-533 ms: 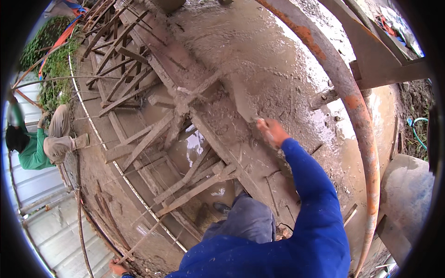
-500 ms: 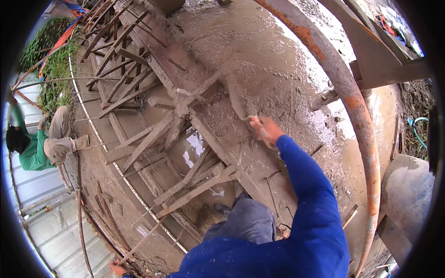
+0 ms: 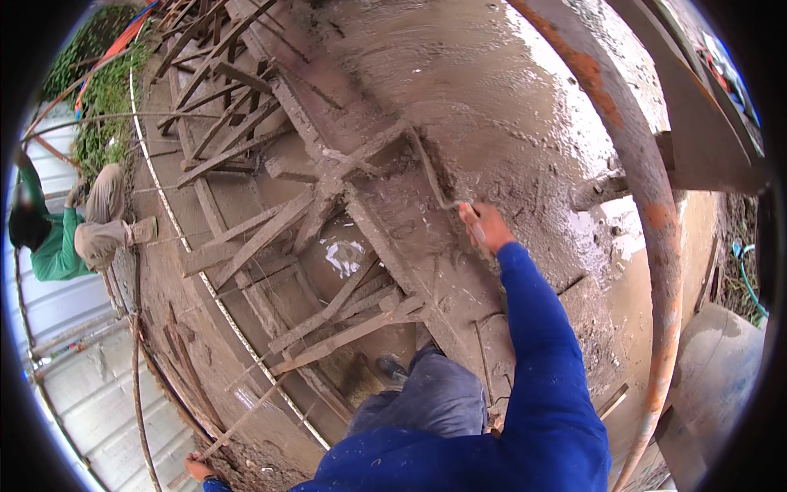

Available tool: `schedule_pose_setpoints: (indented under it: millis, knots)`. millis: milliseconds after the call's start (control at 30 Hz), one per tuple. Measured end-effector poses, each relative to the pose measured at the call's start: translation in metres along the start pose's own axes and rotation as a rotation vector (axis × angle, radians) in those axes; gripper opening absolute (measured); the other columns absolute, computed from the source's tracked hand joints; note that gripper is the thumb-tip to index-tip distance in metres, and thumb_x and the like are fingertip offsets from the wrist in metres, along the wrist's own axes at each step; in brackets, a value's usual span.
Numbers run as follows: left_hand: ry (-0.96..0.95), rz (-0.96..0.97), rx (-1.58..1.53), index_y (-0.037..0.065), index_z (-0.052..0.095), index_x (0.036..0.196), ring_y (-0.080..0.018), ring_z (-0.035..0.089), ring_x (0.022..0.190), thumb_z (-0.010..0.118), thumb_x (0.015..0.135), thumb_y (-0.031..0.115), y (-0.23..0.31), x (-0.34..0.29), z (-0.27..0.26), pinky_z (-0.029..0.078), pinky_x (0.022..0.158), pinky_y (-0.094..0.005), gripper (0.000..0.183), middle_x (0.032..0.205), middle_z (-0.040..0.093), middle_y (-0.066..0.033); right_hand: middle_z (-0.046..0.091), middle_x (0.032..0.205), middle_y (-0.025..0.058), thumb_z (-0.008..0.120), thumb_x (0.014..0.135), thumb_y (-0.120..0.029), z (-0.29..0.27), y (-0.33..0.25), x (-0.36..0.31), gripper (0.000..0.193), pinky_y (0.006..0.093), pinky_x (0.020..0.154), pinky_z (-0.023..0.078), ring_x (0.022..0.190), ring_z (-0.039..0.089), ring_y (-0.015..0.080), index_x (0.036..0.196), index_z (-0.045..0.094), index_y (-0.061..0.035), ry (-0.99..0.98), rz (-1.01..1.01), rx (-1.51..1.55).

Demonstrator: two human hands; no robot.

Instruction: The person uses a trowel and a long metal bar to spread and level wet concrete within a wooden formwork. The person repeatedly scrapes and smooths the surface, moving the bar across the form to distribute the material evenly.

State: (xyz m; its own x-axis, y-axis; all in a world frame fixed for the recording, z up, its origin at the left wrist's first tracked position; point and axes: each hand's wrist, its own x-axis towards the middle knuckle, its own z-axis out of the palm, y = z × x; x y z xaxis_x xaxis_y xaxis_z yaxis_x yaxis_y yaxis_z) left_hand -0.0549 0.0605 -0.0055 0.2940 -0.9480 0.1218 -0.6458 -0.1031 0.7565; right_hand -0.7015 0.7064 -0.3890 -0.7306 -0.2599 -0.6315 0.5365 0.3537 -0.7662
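Observation:
My right hand (image 3: 485,228) is closed around the handle of a mud-coated trowel (image 3: 428,168). Its long blade stretches away from me over the wet concrete (image 3: 492,156), beside a timber form board (image 3: 381,238). The blade looks tilted, with a dark strip along its right side. Low on the left, my left hand (image 3: 198,467) grips the near end of a thin rod (image 3: 242,422), which slants up toward the wooden framing.
Crossed timber braces (image 3: 328,184) stand left of the concrete. A rusty, curved pipe (image 3: 648,197) arches along the right, near a metal chute (image 3: 697,156). At far left a co-worker in green (image 3: 61,246) crouches beside corrugated sheets (image 3: 82,394). My shoe (image 3: 392,366) is between timbers.
The view has shifted slightly. My right hand has drawn the trowel a little nearer along the board, and its blade now shows more tilt. My left hand keeps its hold.

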Motion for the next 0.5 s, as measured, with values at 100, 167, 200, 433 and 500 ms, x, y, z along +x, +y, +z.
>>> schedule_pose_setpoints:
  millis: [100, 167, 200, 433, 500]
  knots:
    - [-0.013, 0.000, -0.003, 0.012, 0.060, 0.118, -0.0172, 0.060, 0.087, 0.050, 0.096, 0.040, 0.003, 0.014, -0.010, 0.044, 0.073, -0.0369, 0.037, 0.090, 0.062, -0.0001, 0.057, 0.067, 0.0056, 0.061, 0.103, -0.032, 0.022, 0.005, -0.015, 0.032, 0.0366, 0.051, 0.046, 0.050, 0.057, 0.0166, 0.092, 0.059, -0.0022, 0.039, -0.043, -0.002]
    - [0.015, -0.030, -0.030, 0.010, 0.060, 0.117, -0.0177, 0.058, 0.085, 0.047, 0.098, 0.038, 0.001, 0.013, 0.000, 0.046, 0.071, -0.0367, 0.036, 0.091, 0.060, -0.0023, 0.057, 0.068, 0.0056, 0.060, 0.104, -0.033, 0.037, -0.004, -0.012, 0.032, 0.0365, 0.050, 0.046, 0.050, 0.056, 0.0166, 0.094, 0.059, -0.0023, 0.079, -0.152, -0.076]
    - [0.028, -0.037, -0.048, 0.009, 0.061, 0.116, -0.0180, 0.057, 0.084, 0.046, 0.098, 0.037, 0.002, 0.012, 0.003, 0.047, 0.069, -0.0366, 0.036, 0.091, 0.059, -0.0033, 0.058, 0.069, 0.0055, 0.059, 0.105, -0.033, 0.041, -0.016, -0.003, 0.032, 0.0367, 0.050, 0.046, 0.051, 0.057, 0.0176, 0.095, 0.059, -0.0025, 0.053, -0.157, 0.003]
    - [0.084, -0.073, -0.004, 0.013, 0.062, 0.115, -0.0178, 0.056, 0.083, 0.049, 0.096, 0.037, 0.002, 0.011, 0.010, 0.044, 0.072, -0.0356, 0.032, 0.092, 0.063, -0.0021, 0.060, 0.074, 0.0056, 0.056, 0.106, -0.038, 0.016, -0.052, 0.084, 0.037, 0.0342, 0.053, 0.048, 0.056, 0.058, 0.0161, 0.103, 0.062, -0.0020, 0.217, -0.084, 0.220]
    - [0.036, -0.033, -0.005, 0.013, 0.062, 0.114, -0.0178, 0.057, 0.084, 0.049, 0.096, 0.036, -0.001, 0.016, 0.004, 0.045, 0.073, -0.0358, 0.032, 0.091, 0.062, -0.0017, 0.061, 0.075, 0.0059, 0.055, 0.106, -0.040, -0.022, -0.018, 0.072, 0.038, 0.0337, 0.054, 0.049, 0.058, 0.059, 0.0160, 0.109, 0.063, -0.0024, 0.240, -0.043, 0.288]
